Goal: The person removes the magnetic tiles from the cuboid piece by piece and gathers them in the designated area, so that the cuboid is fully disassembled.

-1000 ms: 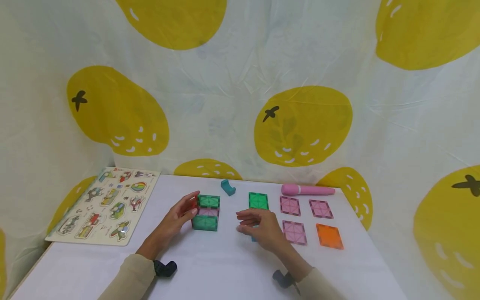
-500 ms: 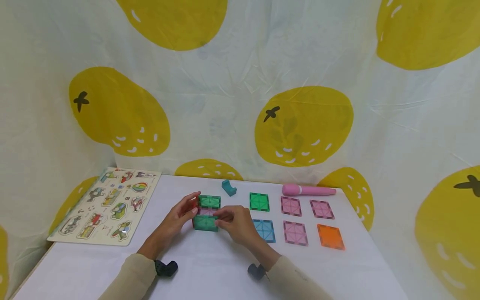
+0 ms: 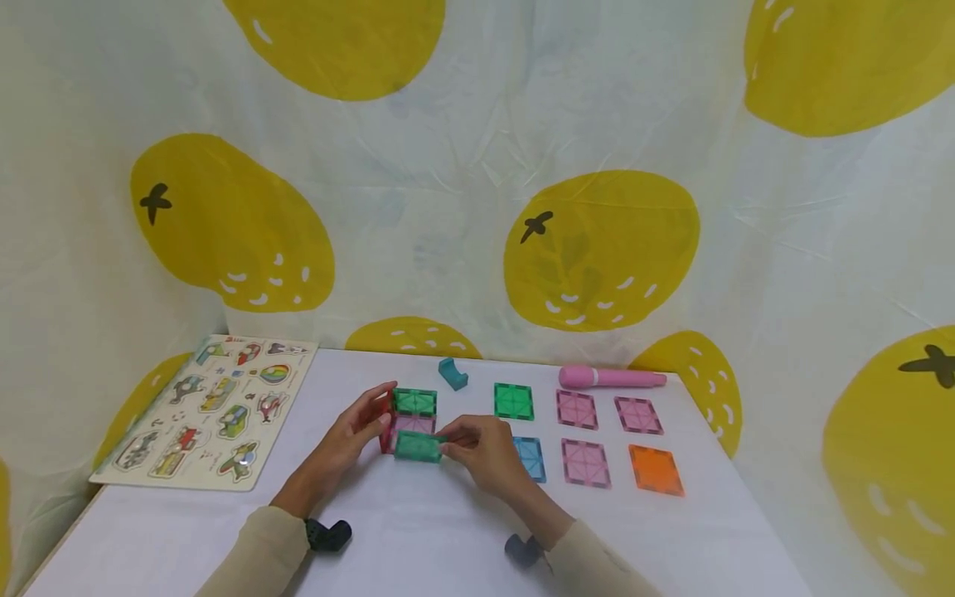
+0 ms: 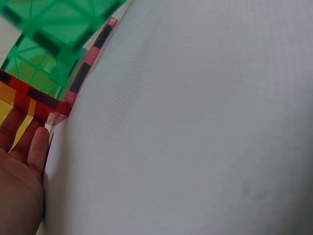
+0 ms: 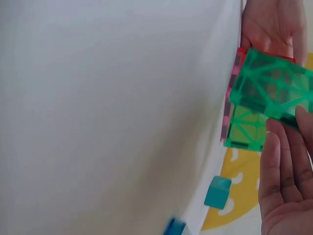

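The head view showed the right hand (image 3: 481, 452) pinching a green magnetic tile (image 3: 418, 447), tilted near the pink base tile (image 3: 413, 425); the left hand (image 3: 349, 429), fingers fairly straight, touched the red upright tile (image 4: 29, 93). Squaring edges gently seemed wise.

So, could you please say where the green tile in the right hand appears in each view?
Head: green tile lower middle, slightly left.
Left wrist: green tile left, cut by top edge.
Right wrist: green tile at right edge, slightly above mid-height.
Shared landmark: red tile by the left hand.
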The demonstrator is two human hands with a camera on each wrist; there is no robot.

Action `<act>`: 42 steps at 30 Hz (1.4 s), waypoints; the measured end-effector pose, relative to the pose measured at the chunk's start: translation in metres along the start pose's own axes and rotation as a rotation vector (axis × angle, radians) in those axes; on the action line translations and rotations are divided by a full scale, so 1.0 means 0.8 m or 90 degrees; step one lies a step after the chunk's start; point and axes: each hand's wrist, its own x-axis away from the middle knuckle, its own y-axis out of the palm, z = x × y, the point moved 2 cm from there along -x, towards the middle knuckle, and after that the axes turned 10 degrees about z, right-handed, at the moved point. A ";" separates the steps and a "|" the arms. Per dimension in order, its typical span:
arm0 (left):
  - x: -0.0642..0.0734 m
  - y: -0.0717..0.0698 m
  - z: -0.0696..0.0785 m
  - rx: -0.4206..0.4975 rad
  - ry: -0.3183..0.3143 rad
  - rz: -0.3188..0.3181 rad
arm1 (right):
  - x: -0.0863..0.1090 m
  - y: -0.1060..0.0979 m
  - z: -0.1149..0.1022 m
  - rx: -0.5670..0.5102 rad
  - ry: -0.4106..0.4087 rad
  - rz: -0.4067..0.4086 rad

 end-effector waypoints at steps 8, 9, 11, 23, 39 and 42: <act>0.001 0.002 0.001 -0.005 0.011 -0.001 | 0.017 -0.038 0.002 -0.023 0.001 0.011; 0.001 0.002 0.001 -0.006 0.011 -0.001 | 0.020 -0.043 0.003 -0.025 0.011 0.012; 0.002 0.001 0.001 -0.007 0.007 0.000 | 0.025 -0.055 0.005 -0.028 0.030 0.013; 0.002 0.002 0.002 -0.008 -0.009 0.007 | 0.069 -0.128 0.041 0.020 0.124 0.018; 0.002 0.001 0.002 -0.005 -0.003 0.000 | 0.104 -0.165 0.072 0.103 0.273 0.006; 0.002 0.001 0.001 -0.004 -0.005 0.000 | 0.104 -0.164 0.074 0.121 0.276 -0.001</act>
